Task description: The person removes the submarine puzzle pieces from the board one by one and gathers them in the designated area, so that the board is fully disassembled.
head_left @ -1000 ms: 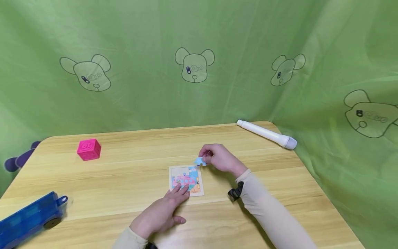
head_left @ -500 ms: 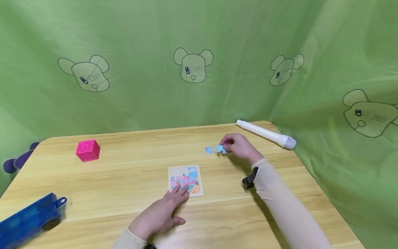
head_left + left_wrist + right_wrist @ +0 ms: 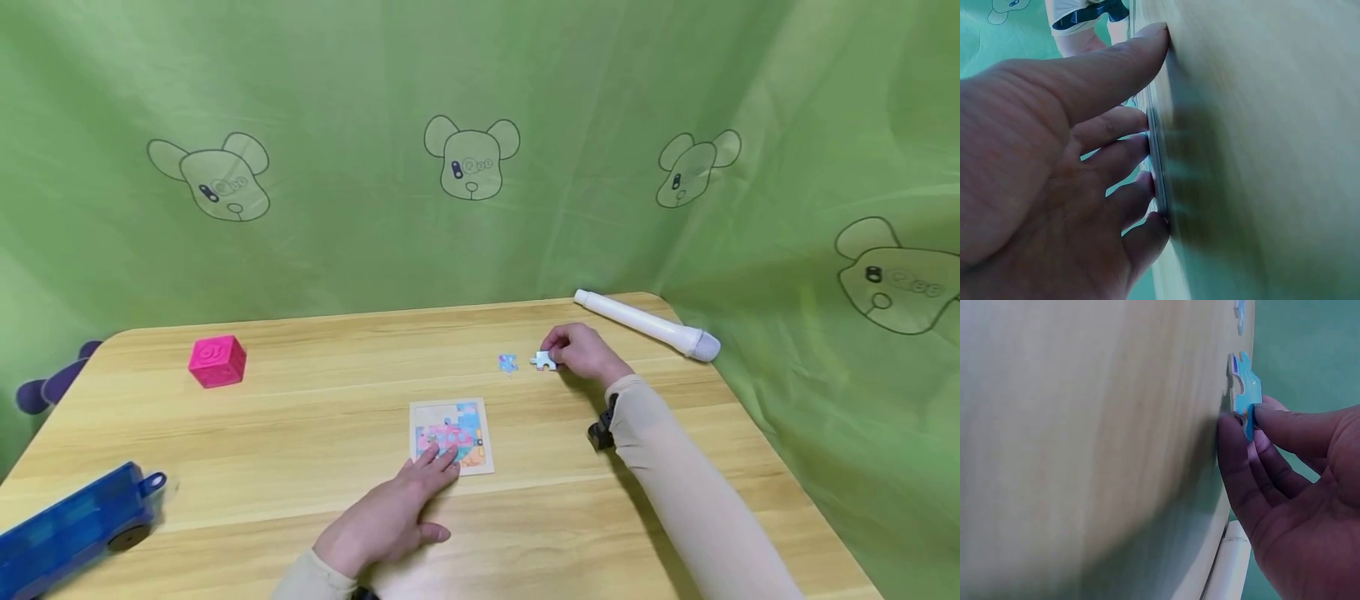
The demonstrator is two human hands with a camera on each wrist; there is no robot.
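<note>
A pink block (image 3: 217, 362) is parked toward the back left of the table (image 3: 315, 367), a see-through blue toy wagon (image 3: 75, 523) is cut off nearer the front, and a white mic (image 3: 643, 323) is laid slantwise at the back right. It's all backed by green curtain (image 3: 345, 217), printed with bear heads (image 3: 471, 165).

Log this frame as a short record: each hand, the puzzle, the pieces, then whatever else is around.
Left hand: fingers resting on the near part of the puzzle
Right hand: pinching a held piece between thumb and finger
Puzzle: framed, partly filled, gap at far left
Loose piece: on the table, left of the held piece
Far left: pink cube
Near left: blue toy, cut off by the image edge
Far right: white microphone
Backdrop: green curtain
</note>
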